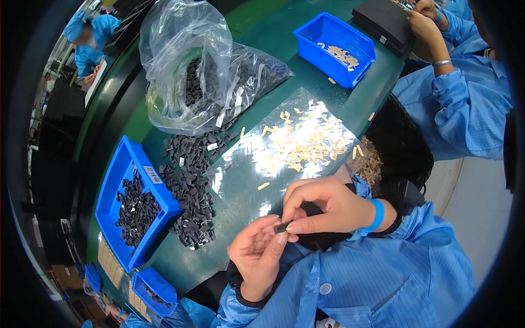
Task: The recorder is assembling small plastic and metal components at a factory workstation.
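Note:
Close to my body, at the table's near edge, a small black rectangular piece (280,227) is pinched between the fingertips of both hands. My left hand (258,252) grips it from the left, thumb and fingers closed. From the right, my right hand (327,206), with a blue band at its wrist, has thumb and forefinger on the same piece. Just beyond my hands a shiny clear sheet (229,183) bears many loose cream-coloured strips (306,143). Left of the sheet lies a heap of similar black pieces (188,191).
A large clear bag (186,60) of black pieces lies at the back. Blue bins stand left (127,257), lower left (154,292) and far right (328,68). A black-lined container (404,136) with pale scraps stands right, beside a co-worker's blue sleeve (465,93).

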Available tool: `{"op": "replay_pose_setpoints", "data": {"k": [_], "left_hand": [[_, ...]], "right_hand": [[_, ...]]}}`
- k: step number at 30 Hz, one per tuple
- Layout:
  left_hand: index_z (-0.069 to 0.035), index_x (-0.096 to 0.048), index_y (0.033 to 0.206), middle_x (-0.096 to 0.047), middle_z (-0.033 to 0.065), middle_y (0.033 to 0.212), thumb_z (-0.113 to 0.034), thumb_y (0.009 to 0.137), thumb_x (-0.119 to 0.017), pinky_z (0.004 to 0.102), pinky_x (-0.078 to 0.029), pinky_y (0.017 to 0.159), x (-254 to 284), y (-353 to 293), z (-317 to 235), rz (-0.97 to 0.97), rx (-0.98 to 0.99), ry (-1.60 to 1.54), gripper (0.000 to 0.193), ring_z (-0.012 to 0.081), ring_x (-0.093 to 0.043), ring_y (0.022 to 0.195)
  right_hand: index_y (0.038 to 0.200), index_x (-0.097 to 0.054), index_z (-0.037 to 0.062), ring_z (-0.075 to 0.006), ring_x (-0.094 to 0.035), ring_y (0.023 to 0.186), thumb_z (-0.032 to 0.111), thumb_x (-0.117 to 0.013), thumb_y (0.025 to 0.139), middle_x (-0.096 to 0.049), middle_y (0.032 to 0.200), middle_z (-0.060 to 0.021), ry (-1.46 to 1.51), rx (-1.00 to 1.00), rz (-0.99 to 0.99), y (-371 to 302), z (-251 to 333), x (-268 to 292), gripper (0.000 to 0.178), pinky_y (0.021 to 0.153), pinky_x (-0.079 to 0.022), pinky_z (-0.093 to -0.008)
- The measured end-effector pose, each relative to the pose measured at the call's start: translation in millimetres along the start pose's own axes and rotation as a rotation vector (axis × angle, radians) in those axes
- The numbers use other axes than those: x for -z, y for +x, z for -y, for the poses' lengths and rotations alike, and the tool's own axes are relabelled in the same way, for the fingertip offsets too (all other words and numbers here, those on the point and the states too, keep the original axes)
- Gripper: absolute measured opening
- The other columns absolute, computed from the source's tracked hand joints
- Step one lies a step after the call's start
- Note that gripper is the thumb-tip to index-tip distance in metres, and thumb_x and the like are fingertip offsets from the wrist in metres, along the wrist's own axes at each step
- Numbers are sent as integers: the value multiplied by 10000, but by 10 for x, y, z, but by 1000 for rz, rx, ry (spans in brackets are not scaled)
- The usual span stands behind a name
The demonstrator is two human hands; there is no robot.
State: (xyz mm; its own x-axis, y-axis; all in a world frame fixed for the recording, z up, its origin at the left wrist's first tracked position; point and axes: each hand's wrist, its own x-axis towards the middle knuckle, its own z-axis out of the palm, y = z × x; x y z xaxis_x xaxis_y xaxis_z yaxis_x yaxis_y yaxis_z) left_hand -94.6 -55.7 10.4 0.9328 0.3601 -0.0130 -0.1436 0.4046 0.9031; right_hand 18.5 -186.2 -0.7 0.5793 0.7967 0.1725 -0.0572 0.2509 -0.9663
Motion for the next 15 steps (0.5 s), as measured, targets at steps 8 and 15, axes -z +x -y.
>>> {"op": "replay_pose_setpoints", "data": {"k": [8, 15], "left_hand": [[96, -484, 1155, -627, 200, 947, 98, 795, -573, 316, -529, 740, 68, 37, -73, 139, 70, 111, 371, 229, -639, 826], [98, -542, 1101, -638, 191, 936, 112, 775, -588, 314, -534, 730, -35, 48, -157, 194, -71, 711, 329, 222, -644, 815]], "right_hand": [[854, -557, 11, -57, -547, 688, 74, -614, 813, -598, 759, -29, 489, -376, 153, 12, 42, 12, 94, 622, -424, -181], [735, -508, 26, -15, -454, 596, 58, -579, 810, -537, 666, 12, 156, -304, 221, 30, -17, 37, 109, 514, -348, -183]]}}
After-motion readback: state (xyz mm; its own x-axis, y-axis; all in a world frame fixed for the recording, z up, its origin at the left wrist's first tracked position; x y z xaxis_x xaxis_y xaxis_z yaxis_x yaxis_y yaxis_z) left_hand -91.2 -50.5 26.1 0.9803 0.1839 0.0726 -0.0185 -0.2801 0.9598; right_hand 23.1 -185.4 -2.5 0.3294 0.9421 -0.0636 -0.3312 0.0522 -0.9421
